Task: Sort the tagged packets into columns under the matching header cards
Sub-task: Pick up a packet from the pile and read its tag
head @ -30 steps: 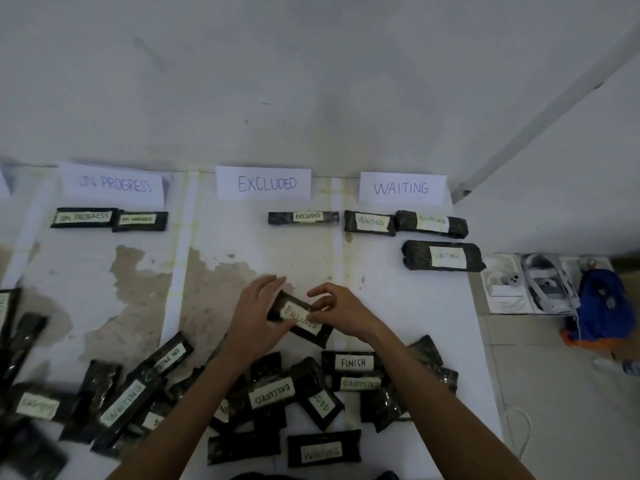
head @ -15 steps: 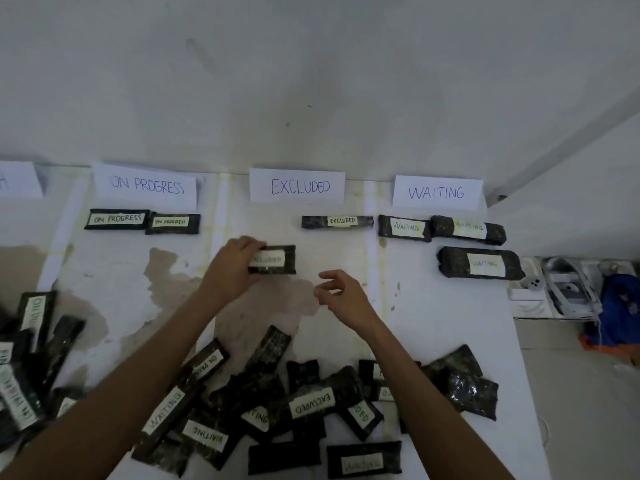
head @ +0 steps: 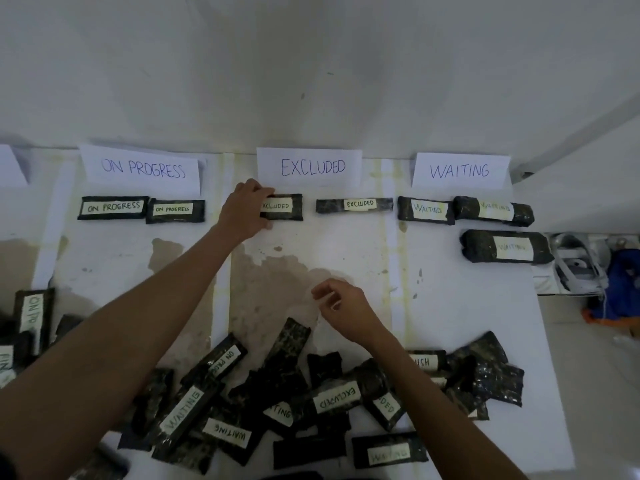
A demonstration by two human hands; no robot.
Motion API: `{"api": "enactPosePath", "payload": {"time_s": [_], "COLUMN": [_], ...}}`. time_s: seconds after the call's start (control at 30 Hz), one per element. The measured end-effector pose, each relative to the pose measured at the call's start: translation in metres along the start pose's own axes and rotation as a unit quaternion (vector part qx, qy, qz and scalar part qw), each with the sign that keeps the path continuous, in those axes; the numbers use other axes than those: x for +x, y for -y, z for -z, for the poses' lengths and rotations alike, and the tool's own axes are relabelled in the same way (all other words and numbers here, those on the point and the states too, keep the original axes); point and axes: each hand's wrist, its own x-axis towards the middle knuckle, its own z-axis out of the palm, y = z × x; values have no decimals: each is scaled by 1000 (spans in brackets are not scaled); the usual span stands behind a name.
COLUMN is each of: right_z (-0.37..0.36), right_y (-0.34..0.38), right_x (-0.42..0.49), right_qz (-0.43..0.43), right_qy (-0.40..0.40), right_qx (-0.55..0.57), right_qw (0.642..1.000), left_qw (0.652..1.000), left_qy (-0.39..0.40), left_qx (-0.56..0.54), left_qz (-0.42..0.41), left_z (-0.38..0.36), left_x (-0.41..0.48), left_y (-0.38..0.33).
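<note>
The left hand (head: 247, 211) is the one that matters here: its fingers (head: 258, 197) curl over the far edge of the tagged packet (head: 282, 206) and the thumb closes on the near edge, gripping the packet's left end so that only the last letters of its EXCLUDED tag show. The packet runs out to the right of those fingers, long axis left to right, parallel to the lower edge of the EXCLUDED header card (head: 311, 167), which sits just beyond the fingers and slightly to their right. Farther right along the same line, a gap away, lies the placed EXCLUDED packet (head: 355, 205), so the held one is lined up as its row-mate. Whether it already rests flat on the bench (head: 467, 306) or hangs just above cannot be told. The likely next move is simply to let go and draw the hand back. The right hand (head: 346, 311) holds nothing, fingers loosely curled, well on the near side of the left fingers and just beyond the unsorted pile (head: 277, 393), making it the nearer hand for the next pick. A second ago both hands held this packet over the pile. Half a second ago the left hand alone carried it, well short of the row. Now it has reached the row under the card, while the right hand has stayed loose near the pile.
</note>
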Motion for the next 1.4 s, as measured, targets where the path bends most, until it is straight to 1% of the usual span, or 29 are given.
{"api": "enactPosePath", "payload": {"time_s": [0.07,0.13,0.17,0.23,0.3,0.33,0.37,0.43,0.47,0.5,0.53,0.6,0.63,0.7,0.77,0.9,1.0,1.1,1.17,1.23,1.3,1.4], "right_z": [-8,-18,-23,-32,-38,-40,-41,-40,-39,-37,-33,-24,-19,-11,-6,-8,-13,-22,-27,-34,-44,-67], "right_y": [6,10,11,13,12,12,12,12,13,13,16,20,22,27,31,37,42,49,54,63,74,92], "right_x": [-4,-8,-8,-8,-7,-6,-6,-4,-5,-5,-7,-8,-9,-13,-17,-22,-26,-27,-28,-27,-26,-25], "right_qz": [76,146,180,244,299,316,327,327,311,285,244,146,110,50,12,-21,-33,-34,-34,-37,-44,-29], "right_qy": [47,105,131,172,177,173,169,172,181,189,194,192,181,155,138,121,109,79,39,9,-4,-2], "right_qx": [-59,-131,-179,-299,-388,-409,-420,-430,-425,-405,-365,-255,-200,-108,-52,-14,6,25,47,77,111,126], "right_qw": [994,975,958,906,853,839,829,824,831,848,877,936,957,981,989,992,993,996,998,996,993,992], "left_qw": [1000,999,999,997,993,992,992,990,988,983,975,954,946,937,934,944,970,978,971,953,931,920], "left_qy": [-14,-33,-37,-38,-16,5,24,48,48,42,33,25,25,24,20,10,-9,-13,-12,5,28,40], "left_qx": [8,-5,-18,-62,-112,-124,-125,-130,-148,-178,-216,-286,-306,-326,-335,-316,-241,-210,-236,-299,-353,-375], "left_qz": [-5,-17,-20,-9,18,21,10,-14,-11,5,30,85,104,122,124,99,37,-6,12,55,89,108], "left_z": [0,-1,-2,-7,-13,-18,-20,-26,-28,-28,-28,-25,-24,-27,-28,-27,-22,-19,-16,-13,-12,-11], "left_x": [-8,-24,-35,-60,-89,-103,-119,-148,-162,-176,-188,-209,-217,-227,-232,-234,-232,-231,-234,-237,-242,-249], "left_y": [-1,-1,-2,-5,-9,-8,-7,-2,0,-1,-2,-6,-8,-8,-7,-8,-8,-12,-17,-19,-20,-20]}}
